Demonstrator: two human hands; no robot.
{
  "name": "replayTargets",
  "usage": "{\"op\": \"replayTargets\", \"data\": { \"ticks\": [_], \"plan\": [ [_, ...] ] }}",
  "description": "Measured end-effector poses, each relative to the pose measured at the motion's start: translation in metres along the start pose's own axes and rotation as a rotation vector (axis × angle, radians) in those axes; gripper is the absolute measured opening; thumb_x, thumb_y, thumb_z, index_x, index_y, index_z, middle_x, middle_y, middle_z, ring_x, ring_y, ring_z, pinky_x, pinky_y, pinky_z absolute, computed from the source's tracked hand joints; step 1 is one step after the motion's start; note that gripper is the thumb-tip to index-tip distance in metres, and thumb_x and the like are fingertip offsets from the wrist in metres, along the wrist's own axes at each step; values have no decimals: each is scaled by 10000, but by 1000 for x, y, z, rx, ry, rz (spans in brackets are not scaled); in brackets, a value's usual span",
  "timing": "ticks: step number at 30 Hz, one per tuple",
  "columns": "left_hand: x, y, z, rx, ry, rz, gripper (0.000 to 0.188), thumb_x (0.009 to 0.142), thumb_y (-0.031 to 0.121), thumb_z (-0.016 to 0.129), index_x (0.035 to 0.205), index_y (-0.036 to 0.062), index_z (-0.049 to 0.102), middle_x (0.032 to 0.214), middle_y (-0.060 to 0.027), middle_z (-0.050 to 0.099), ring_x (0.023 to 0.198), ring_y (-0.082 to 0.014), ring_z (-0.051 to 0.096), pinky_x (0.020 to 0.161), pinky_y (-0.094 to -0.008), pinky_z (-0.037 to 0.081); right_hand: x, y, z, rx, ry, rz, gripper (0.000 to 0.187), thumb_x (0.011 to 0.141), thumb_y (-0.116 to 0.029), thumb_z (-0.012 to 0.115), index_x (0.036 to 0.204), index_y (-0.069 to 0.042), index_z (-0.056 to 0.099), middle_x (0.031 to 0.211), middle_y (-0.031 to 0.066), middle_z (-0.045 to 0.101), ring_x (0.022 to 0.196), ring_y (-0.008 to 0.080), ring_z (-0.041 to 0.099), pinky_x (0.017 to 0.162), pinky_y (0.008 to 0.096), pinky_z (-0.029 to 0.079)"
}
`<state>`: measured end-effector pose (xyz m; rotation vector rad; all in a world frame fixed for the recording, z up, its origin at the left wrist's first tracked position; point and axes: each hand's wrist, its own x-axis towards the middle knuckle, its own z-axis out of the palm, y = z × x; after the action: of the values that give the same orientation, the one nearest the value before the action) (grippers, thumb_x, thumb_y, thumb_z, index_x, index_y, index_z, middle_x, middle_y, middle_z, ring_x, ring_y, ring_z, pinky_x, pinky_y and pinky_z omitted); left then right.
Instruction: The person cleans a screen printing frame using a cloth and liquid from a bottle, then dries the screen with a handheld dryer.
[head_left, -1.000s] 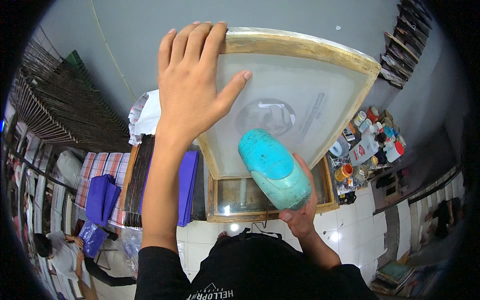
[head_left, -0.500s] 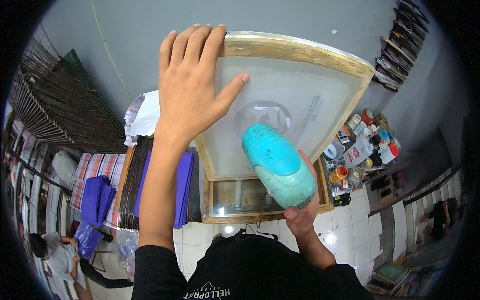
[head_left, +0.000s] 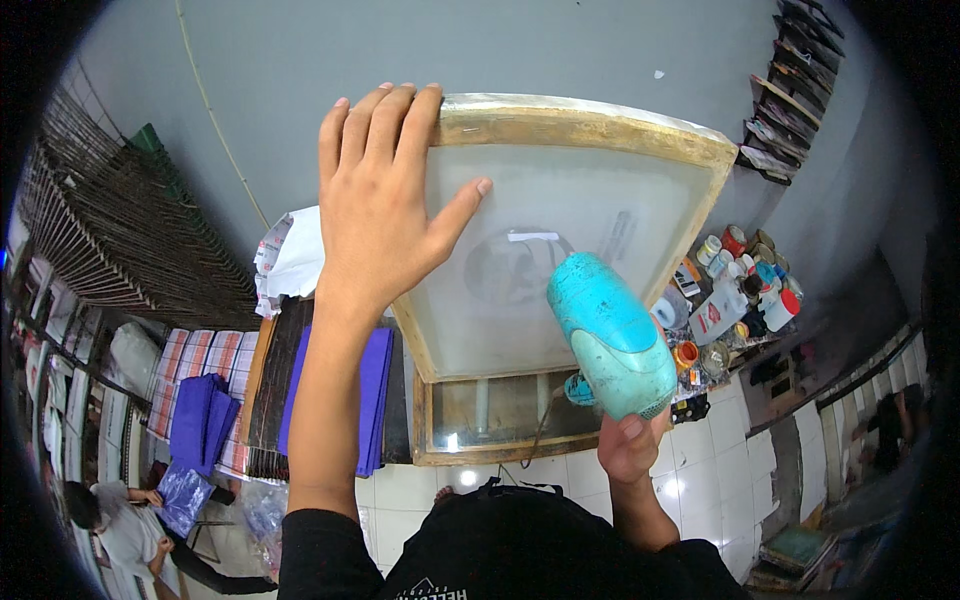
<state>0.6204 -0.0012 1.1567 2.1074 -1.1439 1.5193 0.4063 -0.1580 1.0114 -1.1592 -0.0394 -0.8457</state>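
Note:
A wood-framed printing screen [head_left: 600, 130] stands tilted up in front of me, with a faint round design and some lettering on its pale mesh. My left hand [head_left: 385, 215] grips its top rail near the left corner, fingers over the edge and thumb on the mesh side. In my right hand [head_left: 630, 450] is a turquoise hair dryer [head_left: 612, 335], smudged with dark marks. It is held before the lower right of the mesh, its front end toward the screen. Most of my right fingers are hidden behind the dryer. Beneath the screen lies a glass-topped wooden box [head_left: 490, 415].
Several jars and bottles [head_left: 730, 305] crowd the right side. Folded purple cloth [head_left: 375, 400] lies left of the box, with more purple fabric [head_left: 200, 420] beyond. A dark cord [head_left: 540, 430] hangs near the box. A seated person [head_left: 125, 520] is at the lower left.
The hair dryer in my right hand has moved right, away from the round design. My left hand keeps its hold on the screen. The whole view has shifted slightly.

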Motion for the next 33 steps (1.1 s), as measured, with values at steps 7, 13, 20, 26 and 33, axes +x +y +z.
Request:
{"op": "replayTargets", "data": {
  "ticks": [7, 13, 20, 26, 33],
  "plan": [
    [-1, 2, 0, 6, -2, -11, 682, 796, 424, 698, 1333, 45, 517, 1289, -149, 556, 1273, -310, 472, 1135, -501, 256, 1, -3, 5, 58, 42, 19, 1121, 693, -382, 808, 1509, 58, 177, 1465, 201, 361, 1359, 313, 401, 1126, 452, 343],
    [-1, 1, 1, 0, -4, -12, 683, 796, 423, 700, 1335, 47, 514, 1289, -143, 554, 1276, -313, 467, 1135, -501, 256, 1, -2, 9, 51, -11, 44, 1121, 691, -366, 802, 1510, 60, 165, 1459, 201, 365, 1359, 310, 399, 1135, 454, 330],
    [-2, 0, 2, -12, 7, -18, 683, 795, 411, 706, 1338, 48, 509, 1287, -144, 552, 1279, -316, 465, 1135, -509, 254, -3, 4, 16, 46, -114, 106, 1136, 696, -328, 839, 1517, 47, 150, 1447, 193, 378, 1352, 301, 405, 1130, 446, 332],
    [-3, -2, 4, 1, 6, -9, 685, 801, 424, 696, 1342, 48, 510, 1289, -147, 551, 1283, -317, 464, 1138, -511, 253, -5, 10, 18, 26, -227, 197, 1104, 712, -275, 837, 1518, 43, 153, 1437, 203, 383, 1336, 296, 423, 1119, 437, 344],
    [-2, -1, 5, -1, 7, -7, 687, 798, 427, 699, 1341, 50, 511, 1290, -148, 551, 1281, -315, 465, 1139, -509, 254, -10, 14, 17, 8, -252, 209, 1074, 725, -253, 823, 1516, 45, 161, 1421, 205, 400, 1324, 294, 437, 1112, 429, 351]
  ]
}}
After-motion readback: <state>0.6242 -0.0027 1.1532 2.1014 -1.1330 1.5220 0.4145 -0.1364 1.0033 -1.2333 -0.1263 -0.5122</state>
